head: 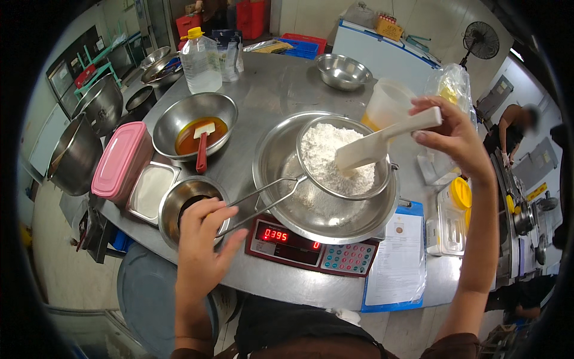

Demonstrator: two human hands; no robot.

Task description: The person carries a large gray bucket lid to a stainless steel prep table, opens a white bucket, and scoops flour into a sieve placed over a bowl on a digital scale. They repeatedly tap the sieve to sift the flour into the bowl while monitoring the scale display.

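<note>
A wire-mesh sieve [345,197] heaped with white flour-like powder [329,143] rests over a wide steel bowl [280,134]. The bowl stands on a digital scale [309,251] with lit red digits. From the powder a white plastic scoop [365,152] slants up across the sieve's rim. My right hand [453,134] has thumb and fingers around the scoop's handle end; whether they grip it is unclear. My left hand [206,244] has its fingers spread at the end of the sieve's wire handle [264,197]. Behind it sits a small steel bowl [170,204] with dark contents, partly hidden.
Further left are a steel bowl [163,130] of amber liquid with a red-handled spatula [202,150], a pink lidded box [119,161] and a tray of white grains [152,190]. A clipboard [394,269], plastic jug [388,101] and yellow-lidded containers [450,220] stand right. A co-worker [511,130] is beyond.
</note>
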